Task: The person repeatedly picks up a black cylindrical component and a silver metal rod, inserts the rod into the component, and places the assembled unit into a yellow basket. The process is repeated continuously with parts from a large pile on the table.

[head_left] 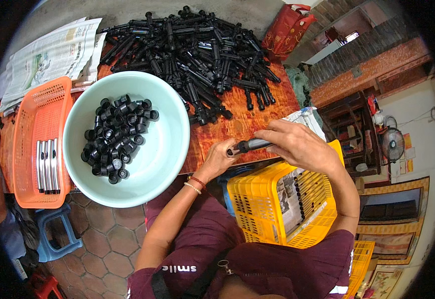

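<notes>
Orange plastic basket (43,108) at left: several silver tubes (47,166) lie side by side in its near end. Next to it, a pale green basin (163,167) contains loose black caps (120,130). Behind and to the right, black fittings (192,55) are heaped across the red-brown bench (235,129). Left hand (220,160): fingers closed about the left end of a dark tube (258,143), contact partly hidden. Tube is held aloft at the bench's near edge, between both hands. Right hand (297,139): fingers curled over the tube's right part, little gap visible. Below, a yellow crate (254,204) holds a row of dark-ended pieces (313,199).

Assessment: steady the left end, keep both grips in line with the tube's axis, and apply force evenly without tilting; fingertips should stay clear of the joint.
</notes>
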`<state>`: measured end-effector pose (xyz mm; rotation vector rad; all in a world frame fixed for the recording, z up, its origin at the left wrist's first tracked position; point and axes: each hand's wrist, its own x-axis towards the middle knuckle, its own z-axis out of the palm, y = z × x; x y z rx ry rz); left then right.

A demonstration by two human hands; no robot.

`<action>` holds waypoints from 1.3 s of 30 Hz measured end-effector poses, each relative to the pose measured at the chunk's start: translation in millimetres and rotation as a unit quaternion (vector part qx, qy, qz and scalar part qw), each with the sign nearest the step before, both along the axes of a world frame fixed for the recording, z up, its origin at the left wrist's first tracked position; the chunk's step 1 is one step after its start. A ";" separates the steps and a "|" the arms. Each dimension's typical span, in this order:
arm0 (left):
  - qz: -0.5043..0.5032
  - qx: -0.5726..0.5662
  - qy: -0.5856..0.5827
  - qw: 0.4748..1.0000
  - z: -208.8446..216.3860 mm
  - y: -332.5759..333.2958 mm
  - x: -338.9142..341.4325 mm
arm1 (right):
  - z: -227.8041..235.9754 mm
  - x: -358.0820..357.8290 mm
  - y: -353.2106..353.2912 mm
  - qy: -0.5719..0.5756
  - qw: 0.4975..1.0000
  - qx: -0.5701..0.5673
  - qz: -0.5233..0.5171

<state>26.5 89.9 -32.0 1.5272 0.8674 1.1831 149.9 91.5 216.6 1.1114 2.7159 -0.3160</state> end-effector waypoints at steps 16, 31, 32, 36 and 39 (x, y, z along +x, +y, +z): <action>-0.008 0.023 -0.021 0.999 1.3 1.3 -1.8 | 9.0 -29.7 11.2 -0.107 0.978 0.099 0.151; -0.033 0.005 -0.010 0.999 -9.1 6.4 0.4 | 0.0 -35.7 -4.2 -0.151 0.966 0.140 0.154; -0.036 -0.002 -0.009 0.999 -6.7 6.3 0.3 | 0.6 -34.5 -3.5 -0.151 0.966 0.143 0.156; -0.021 0.013 0.003 1.000 -2.6 3.9 -2.3 | 3.1 -38.5 -1.2 -0.156 0.966 0.132 0.157; -0.031 -0.010 -0.010 0.999 -1.0 2.1 -1.4 | 2.4 -37.7 0.2 -0.131 0.973 0.113 0.151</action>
